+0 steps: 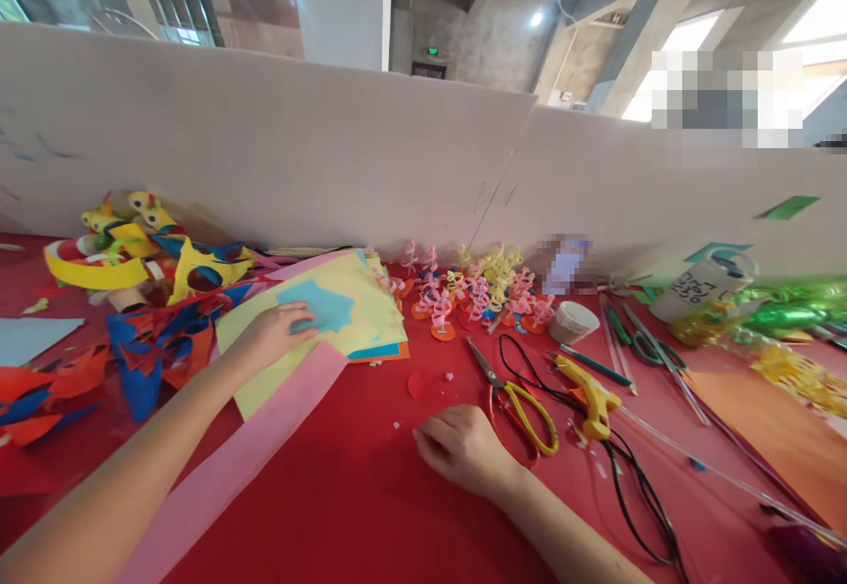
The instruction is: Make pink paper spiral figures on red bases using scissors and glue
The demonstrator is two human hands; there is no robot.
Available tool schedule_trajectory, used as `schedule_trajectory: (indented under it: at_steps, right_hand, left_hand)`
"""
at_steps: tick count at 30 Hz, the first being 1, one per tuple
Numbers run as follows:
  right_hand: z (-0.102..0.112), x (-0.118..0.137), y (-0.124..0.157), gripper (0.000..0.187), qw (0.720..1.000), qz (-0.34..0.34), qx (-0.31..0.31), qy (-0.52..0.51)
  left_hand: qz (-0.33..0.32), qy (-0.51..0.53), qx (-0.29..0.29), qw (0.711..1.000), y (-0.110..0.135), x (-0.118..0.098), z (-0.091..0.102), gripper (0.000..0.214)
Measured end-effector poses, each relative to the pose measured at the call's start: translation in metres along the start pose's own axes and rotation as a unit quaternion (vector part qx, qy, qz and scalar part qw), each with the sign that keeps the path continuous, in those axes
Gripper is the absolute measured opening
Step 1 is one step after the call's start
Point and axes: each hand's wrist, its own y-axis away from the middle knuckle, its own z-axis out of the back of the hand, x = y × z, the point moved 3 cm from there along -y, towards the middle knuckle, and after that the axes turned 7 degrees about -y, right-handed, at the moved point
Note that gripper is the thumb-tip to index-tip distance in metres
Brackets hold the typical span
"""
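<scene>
Left hand: fingers slightly bent over the left edge of a blue paper cut-out, which lies on a yellow paper sheet; contact likely steadies it, though cannot tell if the edge is pinched. Right hand: loosely curled, low over the red tabletop; palm hidden, contents cannot be told. Scissors and hot-glue gun lie just beyond it, presumably for easy reach. Spiral paper ornaments stand farther back, probably clear of the work area.
</scene>
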Motion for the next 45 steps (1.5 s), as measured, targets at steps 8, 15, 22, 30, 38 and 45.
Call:
schedule_trajectory:
  at_steps: [8, 15, 22, 30, 38, 45]
  right_hand:
    - [0.003, -0.003, -0.003, 0.032, 0.939, -0.199, -0.005, -0.280]
    - [-0.002, 0.001, -0.013, 0.044, 0.694, -0.349, -0.010, -0.629]
    - [-0.013, -0.018, -0.006, 0.033, 0.696, -0.390, -0.114, -0.592]
    - [-0.016, -0.010, -0.004, 0.034, 0.700, -0.394, -0.066, -0.592]
    - [-0.004, -0.002, -0.007, 0.032, 0.819, -0.352, -0.058, -0.450]
    - [-0.004, -0.012, -0.008, 0.034, 0.756, -0.376, -0.071, -0.531]
  left_hand:
    - [0.011, -0.037, -0.221, 0.974, 0.035, -0.053, 0.029, 0.025]
    - [-0.338, -0.018, -0.222, 0.915, 0.110, -0.161, -0.018, 0.023]
    - [-0.116, 0.213, -0.129, 0.961, 0.107, -0.164, -0.016, 0.015]
    - [0.099, 0.563, 0.207, 0.794, 0.103, -0.160, -0.041, 0.028]
    - [0.235, 0.662, 0.175, 0.690, 0.108, -0.154, -0.058, 0.032]
    - [0.292, 0.745, 0.160, 0.578, 0.103, -0.152, -0.056, 0.028]
